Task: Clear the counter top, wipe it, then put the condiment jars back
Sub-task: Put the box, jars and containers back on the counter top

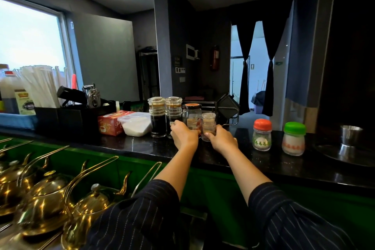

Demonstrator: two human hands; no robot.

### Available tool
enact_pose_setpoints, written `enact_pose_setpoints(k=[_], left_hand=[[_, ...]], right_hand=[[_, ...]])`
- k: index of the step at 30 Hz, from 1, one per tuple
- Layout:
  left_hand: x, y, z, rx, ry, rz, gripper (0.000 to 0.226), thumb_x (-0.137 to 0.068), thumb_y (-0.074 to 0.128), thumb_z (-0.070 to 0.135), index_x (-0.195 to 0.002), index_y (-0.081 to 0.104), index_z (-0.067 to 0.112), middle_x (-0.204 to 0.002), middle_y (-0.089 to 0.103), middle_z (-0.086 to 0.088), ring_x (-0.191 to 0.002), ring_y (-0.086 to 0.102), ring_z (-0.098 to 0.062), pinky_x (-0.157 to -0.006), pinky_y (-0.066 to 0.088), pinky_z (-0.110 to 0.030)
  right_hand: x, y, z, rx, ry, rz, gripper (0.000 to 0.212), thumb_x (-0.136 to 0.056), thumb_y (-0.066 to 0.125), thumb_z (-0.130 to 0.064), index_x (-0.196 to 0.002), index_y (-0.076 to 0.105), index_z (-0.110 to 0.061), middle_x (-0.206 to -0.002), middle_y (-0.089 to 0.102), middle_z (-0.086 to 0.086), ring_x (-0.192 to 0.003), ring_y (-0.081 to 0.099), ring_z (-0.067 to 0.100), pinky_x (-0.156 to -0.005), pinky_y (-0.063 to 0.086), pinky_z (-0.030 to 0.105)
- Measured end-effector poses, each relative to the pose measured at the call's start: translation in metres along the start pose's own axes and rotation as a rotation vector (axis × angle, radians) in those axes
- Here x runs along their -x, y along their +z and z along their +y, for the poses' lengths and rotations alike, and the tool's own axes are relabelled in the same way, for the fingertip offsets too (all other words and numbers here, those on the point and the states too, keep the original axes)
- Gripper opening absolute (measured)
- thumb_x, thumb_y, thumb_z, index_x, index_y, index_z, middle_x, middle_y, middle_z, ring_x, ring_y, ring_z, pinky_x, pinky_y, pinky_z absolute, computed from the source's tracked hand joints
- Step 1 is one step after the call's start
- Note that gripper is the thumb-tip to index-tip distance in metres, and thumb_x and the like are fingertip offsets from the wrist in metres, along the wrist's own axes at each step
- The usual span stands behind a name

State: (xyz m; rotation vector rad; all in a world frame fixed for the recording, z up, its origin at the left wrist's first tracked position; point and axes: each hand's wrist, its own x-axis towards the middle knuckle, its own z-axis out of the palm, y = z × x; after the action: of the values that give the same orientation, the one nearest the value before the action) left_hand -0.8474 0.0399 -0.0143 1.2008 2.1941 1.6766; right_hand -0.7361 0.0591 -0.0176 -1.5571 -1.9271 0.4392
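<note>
The black counter top [142, 146] carries the condiment jars grouped toward its rear, probably to keep the front free. The left hand [183, 135] curls against the tall jar [173, 111] and the orange-lidded jar [192, 116]; which it grips cannot be determined. The right hand [222, 140] grips the small jar [208, 126], apparently to steady it.

Left sleeve [142, 215] and right sleeve [288, 219]: dark navy, near-black cloth with thin pale pinstripes, closely and evenly spaced, running along the arm. Both sleeves are loose and wide, lie in soft folds, and end in a plain edge partway down the forearm. Beyond each edge the forearm is bare to the wrist. Left hand [183, 135] and right hand [222, 141]: bare; finer detail of the fingers cannot be made out.
</note>
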Motion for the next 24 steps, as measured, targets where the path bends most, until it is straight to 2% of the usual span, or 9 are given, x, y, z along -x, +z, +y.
enact_pose_setpoints(k=[11,17,21,24], left_hand=[[-0.004,0.004,-0.002,-0.020,-0.027,0.015,0.065,-0.067,0.084,0.033,-0.116,0.055,0.000,-0.114,0.059,-0.015,-0.105,0.060,-0.030,-0.079,0.056,-0.041],[-0.006,0.004,-0.003,-0.011,-0.032,0.020,0.065,-0.066,0.084,0.034,-0.114,0.055,0.001,-0.111,0.061,-0.014,-0.103,0.060,-0.029,-0.078,0.057,-0.041],[-0.009,0.006,-0.006,-0.002,-0.037,0.005,0.062,-0.066,0.084,0.036,-0.111,0.057,0.002,-0.110,0.061,-0.013,-0.102,0.061,-0.027,-0.077,0.057,-0.041],[-0.010,0.007,-0.007,0.000,-0.043,0.007,0.064,-0.066,0.083,0.037,-0.112,0.056,0.002,-0.111,0.061,-0.014,-0.103,0.061,-0.028,-0.077,0.057,-0.041]], right_hand=[[-0.003,0.003,-0.004,0.146,0.036,-0.027,0.043,-0.102,0.034,-0.041,-0.134,0.045,-0.015,-0.132,0.056,0.010,-0.125,0.049,0.028,-0.099,0.033,0.039],[-0.004,0.005,-0.005,0.212,0.080,-0.042,0.055,-0.104,0.031,-0.034,-0.154,0.016,-0.014,-0.144,0.046,0.012,-0.134,0.040,0.027,-0.108,0.027,0.040],[-0.002,0.005,-0.007,0.283,0.069,-0.048,0.063,-0.100,0.040,-0.021,-0.155,0.009,-0.014,-0.144,0.046,0.010,-0.134,0.039,0.027,-0.110,0.028,0.041],[-0.003,0.007,-0.006,0.297,0.060,-0.049,0.063,-0.099,0.041,-0.020,-0.154,0.010,-0.013,-0.143,0.046,0.010,-0.133,0.040,0.027,-0.109,0.028,0.041]])
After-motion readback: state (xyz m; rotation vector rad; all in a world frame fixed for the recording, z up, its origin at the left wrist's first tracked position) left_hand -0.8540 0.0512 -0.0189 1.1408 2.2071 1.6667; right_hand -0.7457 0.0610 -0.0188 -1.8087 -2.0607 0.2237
